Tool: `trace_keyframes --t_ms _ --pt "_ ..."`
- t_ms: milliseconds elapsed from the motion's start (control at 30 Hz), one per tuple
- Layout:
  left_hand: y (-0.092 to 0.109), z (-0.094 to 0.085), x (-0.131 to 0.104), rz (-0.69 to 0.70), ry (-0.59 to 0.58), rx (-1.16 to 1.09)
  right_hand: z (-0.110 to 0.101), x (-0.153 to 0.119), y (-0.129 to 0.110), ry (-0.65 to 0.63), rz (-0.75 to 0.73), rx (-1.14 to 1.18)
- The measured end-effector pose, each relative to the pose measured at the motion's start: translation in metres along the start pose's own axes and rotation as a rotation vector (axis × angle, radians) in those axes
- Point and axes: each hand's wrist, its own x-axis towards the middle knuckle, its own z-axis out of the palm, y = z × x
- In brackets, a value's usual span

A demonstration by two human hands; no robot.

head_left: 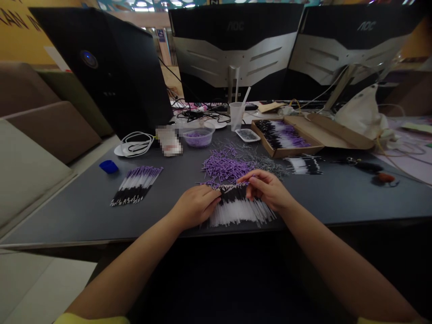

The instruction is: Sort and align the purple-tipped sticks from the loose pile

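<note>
My left hand (197,204) is closed at the left end of a row of thin black-and-white sticks (232,211), whose pale tips point away from me. Between its thumb and forefinger a slim stick (230,189) juts out to the right. My right hand (270,191) hovers over the right part of that row, thumb and forefinger pinched together; what they grip is too small to make out. Just beyond both hands lies a heap of small purple plastic pieces (224,164), with grey pieces (270,166) loosely piled at its right.
Sticks with purple ends (137,184) lie left, near a blue cap (108,166). Behind stand a clear bowl (198,136), a plastic cup (236,116), a small tray (248,135) and an open cardboard box (303,151). More sticks (304,165) lie right. Monitors (236,49) and a computer tower (111,67) border the desk.
</note>
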Motion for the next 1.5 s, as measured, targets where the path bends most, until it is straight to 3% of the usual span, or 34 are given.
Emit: trace_keyframes --t_ms 600,900,1200,1500 --pt "0.002 -0.004 0.002 0.000 -0.074 -0.026 0.001 0.000 0.000 -0.026 0.091 0.074" --pt "0.002 -0.002 0.001 -0.032 -0.095 -0.016 0.001 0.000 -0.001 -0.020 0.055 0.051" --pt "0.005 -0.002 -0.002 -0.035 -0.041 0.032 0.004 -0.001 0.004 0.015 -0.062 -0.129" --pt "0.023 -0.012 0.000 0.062 0.108 0.205 0.034 -0.016 -0.006 -0.059 -0.136 -0.285"
